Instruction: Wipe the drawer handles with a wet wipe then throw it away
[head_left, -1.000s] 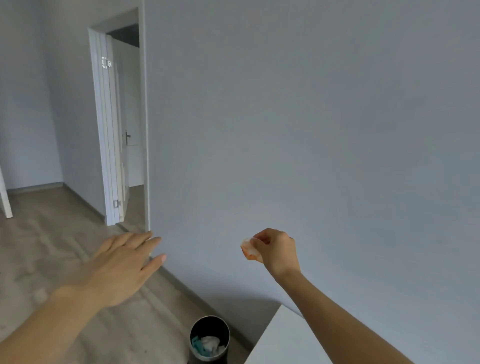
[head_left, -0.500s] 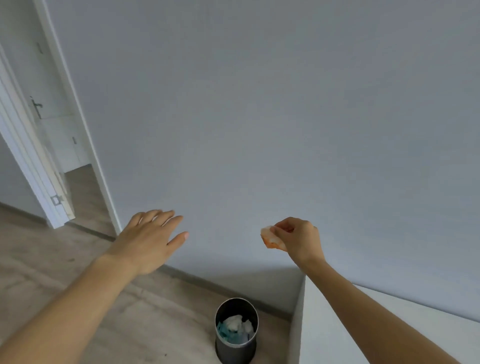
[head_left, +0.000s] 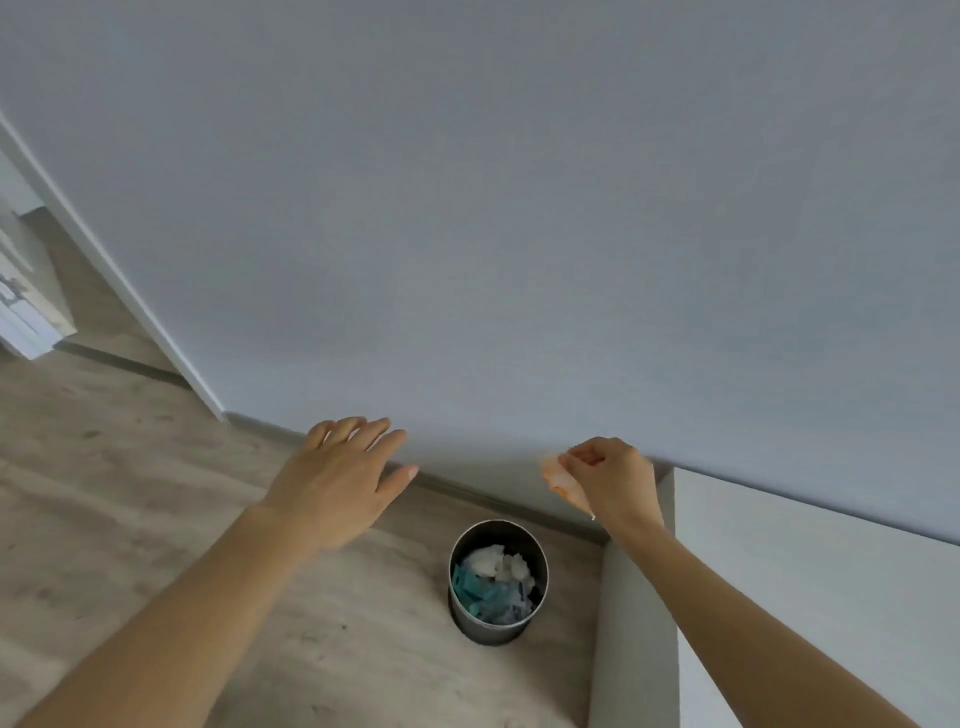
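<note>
My right hand (head_left: 613, 475) pinches a crumpled wet wipe (head_left: 558, 480), whitish with an orange tint, in the air above and slightly right of a small dark metal bin (head_left: 470, 621). The bin stands on the floor by the wall and holds white and teal scraps. My left hand (head_left: 340, 475) hovers flat, palm down, fingers straight, to the left of the bin and holds nothing. No drawer handles are in view.
A white cabinet top (head_left: 810, 587) fills the lower right, its side panel (head_left: 631, 644) right beside the bin. A grey wall (head_left: 493, 208) and skirting (head_left: 467, 491) run behind. Wood floor (head_left: 104, 519) spreads left toward an open doorway (head_left: 31, 280).
The view has tilted down and swung right, bringing the bin further into view. Both hands have come lower and nearer the bin; the right still pinches the wipe.
</note>
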